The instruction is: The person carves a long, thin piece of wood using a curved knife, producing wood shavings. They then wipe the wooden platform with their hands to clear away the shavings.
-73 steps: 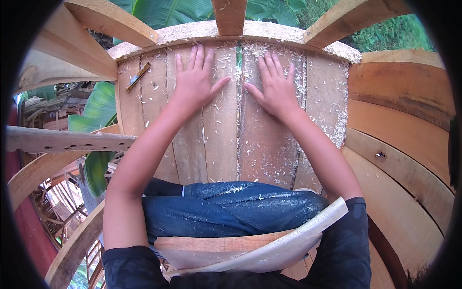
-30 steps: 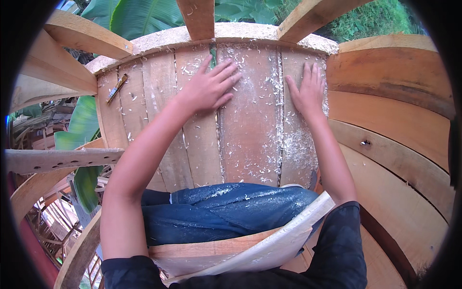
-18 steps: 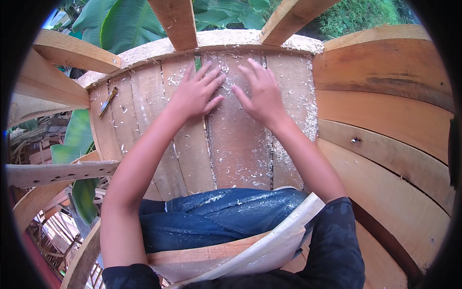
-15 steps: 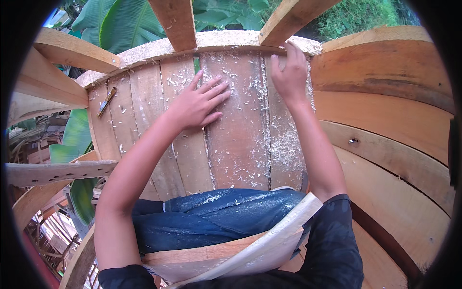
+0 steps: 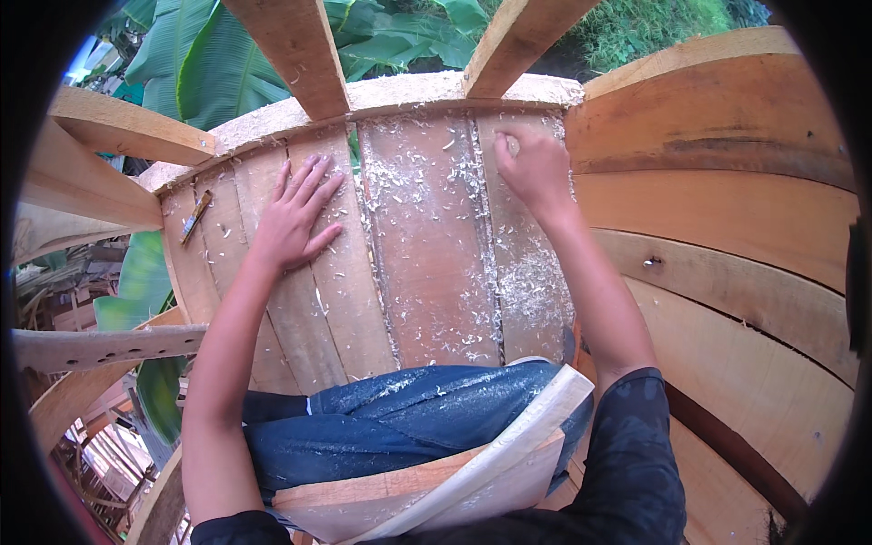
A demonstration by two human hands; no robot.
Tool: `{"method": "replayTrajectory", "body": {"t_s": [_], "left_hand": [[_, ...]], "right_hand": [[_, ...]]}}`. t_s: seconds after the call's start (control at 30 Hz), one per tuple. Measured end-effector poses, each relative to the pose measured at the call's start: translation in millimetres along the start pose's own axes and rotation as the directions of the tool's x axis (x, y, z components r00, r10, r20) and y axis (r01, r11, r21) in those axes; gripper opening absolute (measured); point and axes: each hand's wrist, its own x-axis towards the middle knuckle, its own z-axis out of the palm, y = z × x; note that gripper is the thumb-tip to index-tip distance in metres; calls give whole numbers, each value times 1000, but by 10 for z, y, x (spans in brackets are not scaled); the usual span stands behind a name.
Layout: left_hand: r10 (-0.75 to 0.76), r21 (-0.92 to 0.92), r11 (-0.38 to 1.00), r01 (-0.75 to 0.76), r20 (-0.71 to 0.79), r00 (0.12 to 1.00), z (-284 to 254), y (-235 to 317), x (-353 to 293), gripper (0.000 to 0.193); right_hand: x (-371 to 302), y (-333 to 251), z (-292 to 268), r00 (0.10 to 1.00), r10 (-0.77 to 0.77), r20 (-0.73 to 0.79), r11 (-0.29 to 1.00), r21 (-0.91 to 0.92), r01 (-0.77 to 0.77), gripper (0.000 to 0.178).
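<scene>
Wooden planks lie side by side in front of me, strewn with pale wood shavings. On the planks left of the centre gap, my left hand rests flat with its fingers spread, holding nothing. My right hand is near the far right end of the planks, just short of the curved crossbeam. Its fingers are curled in and the thumb stands a little apart. What lies under those fingers, if anything, is hidden.
A narrow brown-and-silver object lies on the left planks. Upright timbers rise from the crossbeam. Curved plank walls close the right side. A pale wooden board crosses in front of my lap. Large green leaves hang beyond.
My left hand has slid left across the planks. My right hand has drawn back from the crossbeam toward me, and its fingers have curled in. The view has shifted slightly.
</scene>
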Motion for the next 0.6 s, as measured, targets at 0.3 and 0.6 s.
{"method": "replayTrajectory", "body": {"t_s": [0.3, 0.6], "left_hand": [[9, -52, 999, -10, -16, 1000, -8, 37, 82, 65], [-15, -63, 998, 12, -40, 999, -36, 38, 45, 63]], "right_hand": [[796, 567, 61, 981, 190, 42, 951, -255, -174, 38], [540, 283, -25, 989, 42, -142, 969, -234, -74, 36]]}}
